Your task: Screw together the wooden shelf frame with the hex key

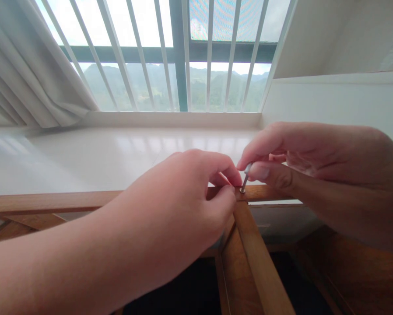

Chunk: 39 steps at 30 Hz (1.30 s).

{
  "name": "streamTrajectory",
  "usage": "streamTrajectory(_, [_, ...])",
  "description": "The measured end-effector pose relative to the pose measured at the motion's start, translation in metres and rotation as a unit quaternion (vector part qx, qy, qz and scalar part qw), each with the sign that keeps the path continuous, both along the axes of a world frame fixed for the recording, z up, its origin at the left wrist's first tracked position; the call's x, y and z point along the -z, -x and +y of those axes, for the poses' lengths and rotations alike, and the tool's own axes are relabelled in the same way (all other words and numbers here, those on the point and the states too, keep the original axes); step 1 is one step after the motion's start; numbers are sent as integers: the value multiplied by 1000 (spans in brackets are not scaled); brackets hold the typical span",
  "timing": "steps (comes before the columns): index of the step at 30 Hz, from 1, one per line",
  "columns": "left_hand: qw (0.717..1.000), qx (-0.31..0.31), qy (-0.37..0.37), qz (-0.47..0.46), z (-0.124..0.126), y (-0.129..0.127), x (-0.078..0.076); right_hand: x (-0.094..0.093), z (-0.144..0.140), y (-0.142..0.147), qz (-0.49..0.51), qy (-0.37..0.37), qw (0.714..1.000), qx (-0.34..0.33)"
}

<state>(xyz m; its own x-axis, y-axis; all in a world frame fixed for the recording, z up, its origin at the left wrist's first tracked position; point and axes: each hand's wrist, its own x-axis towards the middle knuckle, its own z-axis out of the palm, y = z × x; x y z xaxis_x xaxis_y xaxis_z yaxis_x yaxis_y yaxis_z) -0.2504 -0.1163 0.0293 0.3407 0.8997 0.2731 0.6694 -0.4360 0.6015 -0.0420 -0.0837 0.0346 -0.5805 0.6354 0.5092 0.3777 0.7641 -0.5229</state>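
Right, the small silver metal screw (pixel 245 178) stands nearly upright, its top leaning a little to the right, its tip set into the top face of the brown wooden frame rail (pixel 52 202), right at the joint where a second brown wooden rail (pixel 258 258) runs off toward the viewer. Long axis is near vertical, head up, tip down.

The right hand (pixel 314 170) has it: thumb and forefinger pinched on the upper shank and head, coming in from the right, remaining fingers curled behind. The screw sits just under those fingertips, so this hand is the one on the part.

The left hand (pixel 180 201) comes in from the left and lower, fingers bent and pinched against the rail joint just left of the screw's tip, touching the wood. I can't tell whether its fingertips also touch the screw; they're right beside it.

Beyond the frame lies a glossy white windowsill (pixel 111 153), with white vertical window bars (pixel 209 57) behind it and green hills outside. A white curtain (pixel 22 74) hangs bunched at the left. A white wall (pixel 331 100) closes the right side. Below the frame it's dark; nothing to make out there.
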Motion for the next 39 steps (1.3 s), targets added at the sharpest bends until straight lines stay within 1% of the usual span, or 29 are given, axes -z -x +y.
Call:
streamTrajectory(3, [1000,-5,12,0,-1,-1,-1,-2,0,1,1,-22,999,23])
streamTrajectory(7, [1000,-10,21,4,-1,-2,-3,-4,0,4,7,-21,998,52])
streamTrajectory(10, [1000,-18,20,7,-1,-2,-4,-6,-1,7,14,-2,998,57])
streamTrajectory(14, [1000,-13,18,10,-2,-2,-3,-7,-2,9,22,35,997,58])
streamTrajectory(23, [1000,8,14,0,-2,-2,-2,-3,-5,19,59,68,992,93])
streamTrajectory(26, [1000,15,9,-10,-1,-1,-2,0,-5,20,53,77,992,89])
streamTrajectory(30, [1000,22,5,-6,-1,-1,-2,1,-6,17,49,83,993,60])
streamTrajectory(36, [1000,26,13,-10,-3,-3,-4,2,-9,12,56,60,995,61])
streamTrajectory(39, [999,23,21,-14,-3,-3,-4,4,-8,10,56,48,996,52])
